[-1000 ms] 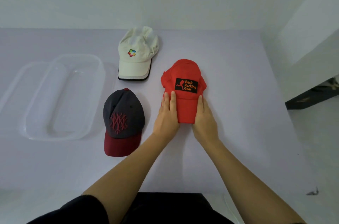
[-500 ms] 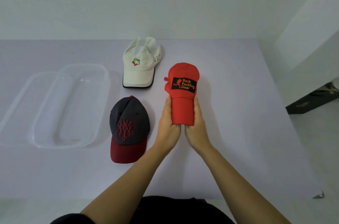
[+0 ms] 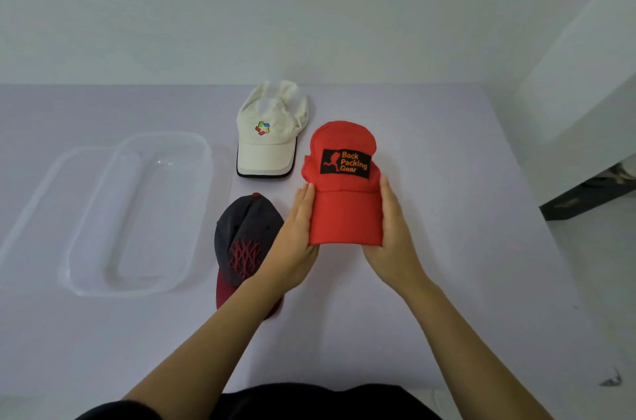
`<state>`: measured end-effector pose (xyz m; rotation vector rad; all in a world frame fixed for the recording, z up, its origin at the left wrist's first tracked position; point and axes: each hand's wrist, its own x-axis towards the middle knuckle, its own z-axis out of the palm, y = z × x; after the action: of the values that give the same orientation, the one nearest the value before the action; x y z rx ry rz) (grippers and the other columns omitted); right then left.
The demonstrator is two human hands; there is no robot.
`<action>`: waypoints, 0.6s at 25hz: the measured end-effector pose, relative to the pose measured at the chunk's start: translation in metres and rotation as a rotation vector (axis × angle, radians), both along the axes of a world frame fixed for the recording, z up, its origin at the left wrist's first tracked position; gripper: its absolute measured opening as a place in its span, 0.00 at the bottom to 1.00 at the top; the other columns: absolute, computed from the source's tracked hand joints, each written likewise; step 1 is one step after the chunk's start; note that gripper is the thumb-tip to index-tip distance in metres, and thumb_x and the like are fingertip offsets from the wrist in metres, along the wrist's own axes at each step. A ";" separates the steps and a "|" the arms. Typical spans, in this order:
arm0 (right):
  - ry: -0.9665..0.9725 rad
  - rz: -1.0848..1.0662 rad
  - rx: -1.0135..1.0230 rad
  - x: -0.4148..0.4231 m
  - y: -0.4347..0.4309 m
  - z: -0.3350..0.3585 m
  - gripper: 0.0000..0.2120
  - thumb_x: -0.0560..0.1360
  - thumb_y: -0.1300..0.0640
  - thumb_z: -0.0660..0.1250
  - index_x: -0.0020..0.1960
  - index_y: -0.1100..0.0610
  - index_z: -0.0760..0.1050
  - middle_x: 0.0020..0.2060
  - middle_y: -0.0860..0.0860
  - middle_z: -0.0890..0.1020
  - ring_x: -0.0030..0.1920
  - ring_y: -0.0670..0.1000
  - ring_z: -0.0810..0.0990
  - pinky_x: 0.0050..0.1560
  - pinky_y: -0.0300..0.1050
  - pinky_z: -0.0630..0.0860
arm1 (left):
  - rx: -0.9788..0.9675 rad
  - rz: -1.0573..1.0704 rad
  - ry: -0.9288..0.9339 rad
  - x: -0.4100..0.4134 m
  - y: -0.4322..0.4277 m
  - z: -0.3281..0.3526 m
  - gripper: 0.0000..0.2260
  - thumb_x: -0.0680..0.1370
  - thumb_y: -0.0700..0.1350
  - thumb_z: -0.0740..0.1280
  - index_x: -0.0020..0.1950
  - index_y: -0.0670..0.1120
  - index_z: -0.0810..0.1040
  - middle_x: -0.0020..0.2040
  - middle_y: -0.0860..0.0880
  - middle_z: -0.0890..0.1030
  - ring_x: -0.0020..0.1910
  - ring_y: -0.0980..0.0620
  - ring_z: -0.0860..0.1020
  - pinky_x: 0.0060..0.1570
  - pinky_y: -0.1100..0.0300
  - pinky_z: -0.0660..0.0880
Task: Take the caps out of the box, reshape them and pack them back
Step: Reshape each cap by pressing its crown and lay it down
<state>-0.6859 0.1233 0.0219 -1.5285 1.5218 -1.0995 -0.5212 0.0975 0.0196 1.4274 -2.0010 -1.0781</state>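
You have the red cap between both hands, raised a little off the tabletop in front of you. Your left hand presses flat along the left edge of the brim and your right hand mirrors it on the right, so each grip is closed on the red cap from the side, palms facing in. Whether your thumbs sit under the brim, I cannot tell.

This looks like the reshaping step for this cap. To do it well, squeeze the brim evenly from both sides so it curves along its centre line, not to one side. Keep your fingers on the stiff brim, not on the soft crown, which already looks rumpled above the black patch. Once the brim holds its curve, push the crown out from inside until the front panel stands smooth.

The white cap lies further back, and the dark cap lies just beside your left wrist; mind you do not drag it with your forearm. The clear box sits empty, well to your left, with what may be its lid beside it. All three caps are out, so packing is yet to come.
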 end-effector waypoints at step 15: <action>-0.117 0.011 -0.011 0.013 0.015 0.009 0.31 0.78 0.61 0.59 0.75 0.51 0.46 0.71 0.36 0.62 0.70 0.36 0.64 0.66 0.32 0.65 | 0.166 0.160 0.316 0.000 0.001 -0.006 0.30 0.76 0.43 0.60 0.75 0.55 0.53 0.62 0.63 0.71 0.55 0.75 0.73 0.53 0.76 0.70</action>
<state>-0.6733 0.1380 0.0314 -1.4523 1.4293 -1.1717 -0.5211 0.0984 0.0139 1.3716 -1.5820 -1.3288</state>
